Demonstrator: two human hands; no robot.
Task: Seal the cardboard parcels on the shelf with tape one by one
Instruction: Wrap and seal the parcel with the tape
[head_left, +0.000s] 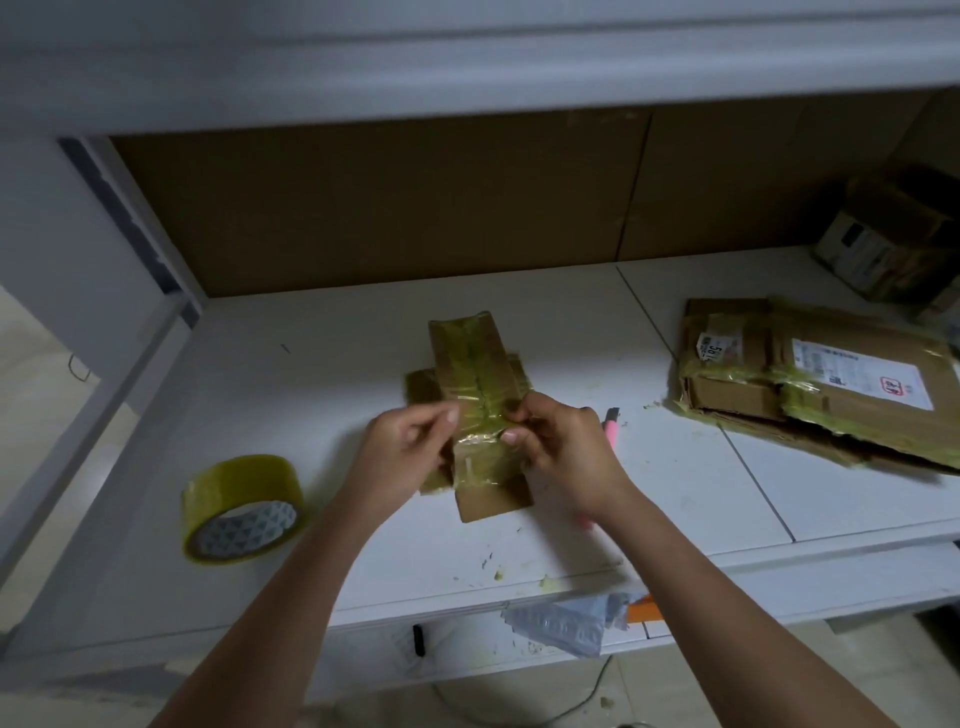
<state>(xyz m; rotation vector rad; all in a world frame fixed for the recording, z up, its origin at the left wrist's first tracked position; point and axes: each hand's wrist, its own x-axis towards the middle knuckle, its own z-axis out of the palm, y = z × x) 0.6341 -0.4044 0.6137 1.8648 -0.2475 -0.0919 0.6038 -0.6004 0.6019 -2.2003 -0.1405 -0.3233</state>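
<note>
While my left hand and right hand pinch the small tape-wrapped brown cardboard parcel, the yellowish roll of clear tape lies nearby on the white shelf.

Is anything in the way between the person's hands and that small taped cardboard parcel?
Nothing visible: the left hand and right hand are already on the small brown cardboard parcel, fingers at its yellowish tape.

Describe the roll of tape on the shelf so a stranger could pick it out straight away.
On the white shelf, look near the front edge, out beyond the left hand. The roll of tape lies alone there, tilted, apart from the parcels. It is the only round thing: yellowish clear tape on a core with a triangle pattern.
</note>
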